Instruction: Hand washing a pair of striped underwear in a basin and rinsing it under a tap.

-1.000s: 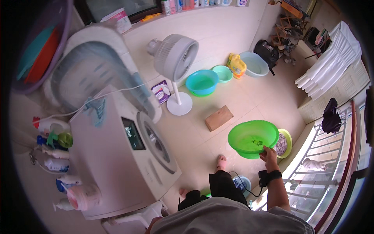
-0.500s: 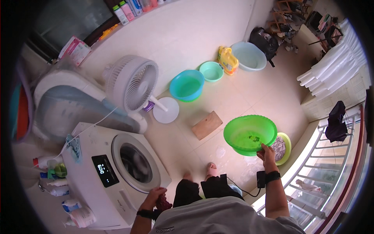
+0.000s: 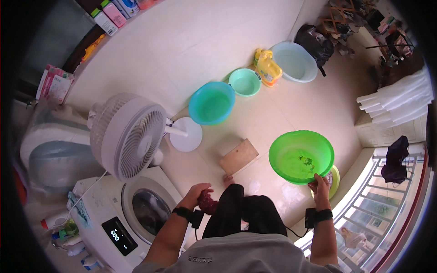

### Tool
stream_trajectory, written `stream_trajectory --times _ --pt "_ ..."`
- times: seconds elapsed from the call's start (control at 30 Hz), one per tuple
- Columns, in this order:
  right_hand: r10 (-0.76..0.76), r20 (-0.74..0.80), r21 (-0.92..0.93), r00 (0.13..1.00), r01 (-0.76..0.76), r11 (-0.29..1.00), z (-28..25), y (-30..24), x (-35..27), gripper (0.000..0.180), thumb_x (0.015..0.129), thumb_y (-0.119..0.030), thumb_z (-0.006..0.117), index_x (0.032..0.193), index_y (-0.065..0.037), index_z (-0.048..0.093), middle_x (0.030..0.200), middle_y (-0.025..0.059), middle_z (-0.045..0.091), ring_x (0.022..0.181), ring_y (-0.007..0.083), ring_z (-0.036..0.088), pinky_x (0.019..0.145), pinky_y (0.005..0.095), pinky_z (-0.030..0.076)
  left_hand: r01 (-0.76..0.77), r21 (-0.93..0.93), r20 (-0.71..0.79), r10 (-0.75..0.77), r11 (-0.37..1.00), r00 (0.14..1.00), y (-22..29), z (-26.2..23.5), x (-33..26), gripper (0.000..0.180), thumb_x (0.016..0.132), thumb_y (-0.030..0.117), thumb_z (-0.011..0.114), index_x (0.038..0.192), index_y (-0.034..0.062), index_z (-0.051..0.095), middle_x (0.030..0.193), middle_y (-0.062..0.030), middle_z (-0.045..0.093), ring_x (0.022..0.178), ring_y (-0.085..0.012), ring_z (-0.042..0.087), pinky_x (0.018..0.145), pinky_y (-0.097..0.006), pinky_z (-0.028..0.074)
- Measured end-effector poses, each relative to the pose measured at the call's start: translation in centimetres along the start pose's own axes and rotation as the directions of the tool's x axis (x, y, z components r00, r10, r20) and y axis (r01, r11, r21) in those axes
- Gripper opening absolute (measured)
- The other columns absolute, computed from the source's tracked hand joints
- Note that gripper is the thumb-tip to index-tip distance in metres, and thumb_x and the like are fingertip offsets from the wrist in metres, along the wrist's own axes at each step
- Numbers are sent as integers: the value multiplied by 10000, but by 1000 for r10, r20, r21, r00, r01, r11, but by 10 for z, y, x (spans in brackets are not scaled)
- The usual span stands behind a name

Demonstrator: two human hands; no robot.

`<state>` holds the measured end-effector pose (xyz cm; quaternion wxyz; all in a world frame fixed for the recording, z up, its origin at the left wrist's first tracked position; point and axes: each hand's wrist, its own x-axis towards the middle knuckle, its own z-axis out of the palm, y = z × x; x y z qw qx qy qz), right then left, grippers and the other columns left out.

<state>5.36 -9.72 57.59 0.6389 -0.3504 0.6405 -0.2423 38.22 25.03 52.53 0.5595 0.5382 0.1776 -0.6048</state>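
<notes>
A bright green basin (image 3: 289, 157) hangs tilted out to the right, its inside turned up toward me. My right hand (image 3: 321, 187) pinches its near rim, fingers closed on the edge. A small dark green patch shows on the basin's bottom. In my left hand (image 3: 196, 195), beside the washing machine's round door, is a bunched dark red cloth (image 3: 208, 204); the fingers are wrapped around it. Partly hidden behind the green basin and my right hand stands a yellow-green basin (image 3: 336, 179) on the floor.
To the left stand a washing machine (image 3: 107, 211) and a white fan (image 3: 132, 136). A wooden stool (image 3: 239, 157) sits ahead. Along the wall are a blue basin (image 3: 200, 98), a mint basin (image 3: 246, 82), a yellow jug (image 3: 269, 70) and a pale tub (image 3: 296, 61). Railings (image 3: 378, 195) run along the right.
My left hand has swung forward and right with the red cloth, away from the washing machine's front. The green basin has shifted slightly right in the picture, still in my right hand.
</notes>
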Motion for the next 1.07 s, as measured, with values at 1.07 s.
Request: stream_trajectory --times 1.07 --pt "77 445 -385 892 113 916 225 -18 305 177 788 -98 604 889 47 581 762 80 615 633 135 581 593 271 495 -262 -664 -334 36 700 942 141 18 421 537 812 299 624 1227 41 402 1178 -154 524 1003 -334 552 833 -503 472"
